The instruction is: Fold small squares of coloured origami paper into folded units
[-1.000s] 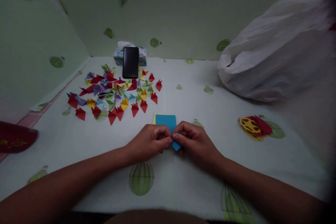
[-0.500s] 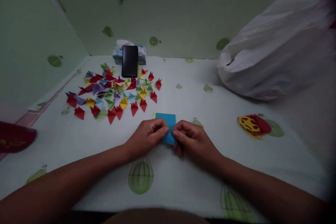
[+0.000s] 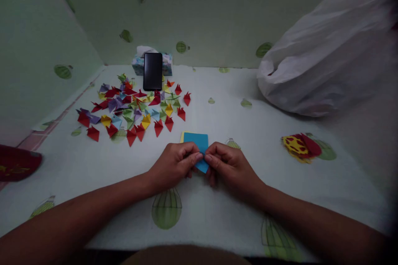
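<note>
A small sheet of blue paper is pinched between my two hands, a little above the table surface. My left hand grips its left side, thumb on top. At its right edge, my right hand pinches with thumb and fingers. The thumbs almost meet over the sheet, and they hide part of it. Behind its upper left edge shows a strip of yellow paper; whether it is held or lies on the table I cannot tell. Beyond my left hand lie many folded paper cranes in red, yellow, green, purple and blue.
A dark phone leans on a tissue box behind the cranes. A white plastic bag bulges at right. Red and yellow cut-outs lie below it. A dark red object sits at the left edge.
My left thumb has slid slightly right, towards my right thumb. The lower edge of the blue paper now slants more. The cranes and other objects have stayed put.
</note>
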`<state>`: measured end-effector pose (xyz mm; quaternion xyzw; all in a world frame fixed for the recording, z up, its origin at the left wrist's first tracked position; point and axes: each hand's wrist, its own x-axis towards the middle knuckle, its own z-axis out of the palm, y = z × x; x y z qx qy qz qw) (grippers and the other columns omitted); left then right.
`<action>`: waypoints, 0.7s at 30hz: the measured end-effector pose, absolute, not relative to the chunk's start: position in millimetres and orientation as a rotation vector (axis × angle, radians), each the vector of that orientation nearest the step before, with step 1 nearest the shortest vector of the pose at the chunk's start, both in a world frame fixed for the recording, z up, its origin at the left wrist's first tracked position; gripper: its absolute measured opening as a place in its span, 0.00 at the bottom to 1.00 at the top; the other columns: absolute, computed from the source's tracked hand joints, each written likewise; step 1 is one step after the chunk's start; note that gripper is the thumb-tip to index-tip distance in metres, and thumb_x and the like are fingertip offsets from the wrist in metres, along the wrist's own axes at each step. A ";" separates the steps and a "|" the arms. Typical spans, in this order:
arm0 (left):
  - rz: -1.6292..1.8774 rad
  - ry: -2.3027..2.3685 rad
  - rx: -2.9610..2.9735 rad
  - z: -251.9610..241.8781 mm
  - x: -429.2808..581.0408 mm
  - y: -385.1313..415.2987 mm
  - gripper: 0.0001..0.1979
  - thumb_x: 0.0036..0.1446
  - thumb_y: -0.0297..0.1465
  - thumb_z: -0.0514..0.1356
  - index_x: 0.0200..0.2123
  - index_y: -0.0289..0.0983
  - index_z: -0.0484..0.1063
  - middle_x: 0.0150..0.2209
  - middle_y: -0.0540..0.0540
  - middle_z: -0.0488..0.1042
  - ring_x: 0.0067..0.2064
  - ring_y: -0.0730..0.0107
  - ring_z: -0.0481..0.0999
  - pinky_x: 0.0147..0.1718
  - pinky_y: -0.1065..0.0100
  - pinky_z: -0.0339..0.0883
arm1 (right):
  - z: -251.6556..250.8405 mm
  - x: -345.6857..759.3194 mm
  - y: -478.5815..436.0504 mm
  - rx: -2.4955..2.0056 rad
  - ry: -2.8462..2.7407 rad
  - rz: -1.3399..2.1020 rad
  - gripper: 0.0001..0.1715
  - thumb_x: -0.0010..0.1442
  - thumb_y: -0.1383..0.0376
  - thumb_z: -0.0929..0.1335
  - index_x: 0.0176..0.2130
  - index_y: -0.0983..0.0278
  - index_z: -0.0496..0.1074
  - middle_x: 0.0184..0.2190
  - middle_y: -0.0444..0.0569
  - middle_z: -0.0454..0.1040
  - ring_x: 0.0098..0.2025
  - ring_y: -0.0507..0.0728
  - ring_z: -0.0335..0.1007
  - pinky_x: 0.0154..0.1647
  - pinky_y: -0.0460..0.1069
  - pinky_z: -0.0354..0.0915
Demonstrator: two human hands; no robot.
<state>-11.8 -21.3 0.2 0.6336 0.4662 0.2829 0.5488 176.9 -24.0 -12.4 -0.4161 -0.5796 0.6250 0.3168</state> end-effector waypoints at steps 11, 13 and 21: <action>0.704 1.156 1.659 -1.2 -11.2 -22.0 0.15 0.64 0.37 0.53 0.27 0.36 0.68 0.17 0.54 0.66 0.20 0.76 0.65 0.22 0.74 0.59 | -9.3 175.2 -25.0 -1.088 -1.419 1.796 0.17 0.62 0.53 0.68 0.30 0.63 0.65 0.19 0.41 0.73 0.16 0.49 0.69 0.18 0.43 0.63; 0.689 1.129 1.542 -3.1 -11.4 -20.9 0.16 0.64 0.40 0.53 0.29 0.36 0.69 0.19 0.53 0.68 0.20 0.76 0.67 0.22 0.74 0.60 | -9.9 176.0 -23.3 -1.093 -1.396 1.772 0.16 0.62 0.54 0.68 0.30 0.63 0.65 0.19 0.41 0.74 0.16 0.49 0.69 0.18 0.43 0.63; 0.657 1.129 1.565 -0.5 -11.6 -21.7 0.14 0.61 0.37 0.57 0.26 0.36 0.65 0.19 0.54 0.68 0.19 0.78 0.66 0.20 0.75 0.59 | -11.8 175.7 -20.3 -1.091 -1.387 1.771 0.16 0.61 0.54 0.69 0.31 0.64 0.67 0.20 0.41 0.74 0.17 0.49 0.70 0.18 0.44 0.64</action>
